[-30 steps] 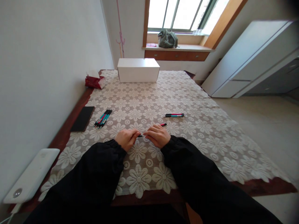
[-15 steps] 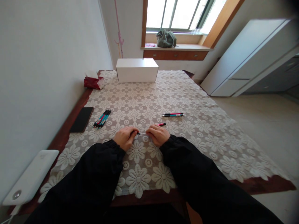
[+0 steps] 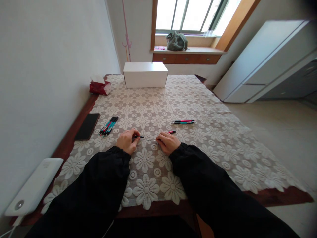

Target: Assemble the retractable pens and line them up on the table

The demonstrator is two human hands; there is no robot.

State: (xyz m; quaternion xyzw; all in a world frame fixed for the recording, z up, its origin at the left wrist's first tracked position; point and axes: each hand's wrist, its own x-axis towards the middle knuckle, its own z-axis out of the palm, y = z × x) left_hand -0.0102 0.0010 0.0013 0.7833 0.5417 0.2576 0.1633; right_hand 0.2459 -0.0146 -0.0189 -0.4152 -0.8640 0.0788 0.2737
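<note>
My left hand (image 3: 126, 141) is closed in a pinch on a black pen part (image 3: 139, 136), its dark tip pointing right. Across a small gap, my right hand (image 3: 168, 142) pinches a thin, pale pen refill (image 3: 151, 140) whose end sticks out to the left. Just beyond the right knuckles lies a red and black pen piece (image 3: 171, 132), partly hidden by that hand. Several black, teal and red pens (image 3: 109, 126) lie bunched to the left. Farther right, a red and a teal pen (image 3: 183, 122) rest side by side.
A floral lace tablecloth (image 3: 146, 190) covers the table. At the left edge are a dark flat notebook-like object (image 3: 87, 127), a white power bank-like device (image 3: 34, 186) with a cable, and a red tissue pack (image 3: 100, 88). A white box (image 3: 145, 75) stands at the far end.
My left hand has moved left with the black pen part, which has come away from the refill. The right hand has stayed nearly in place.
</note>
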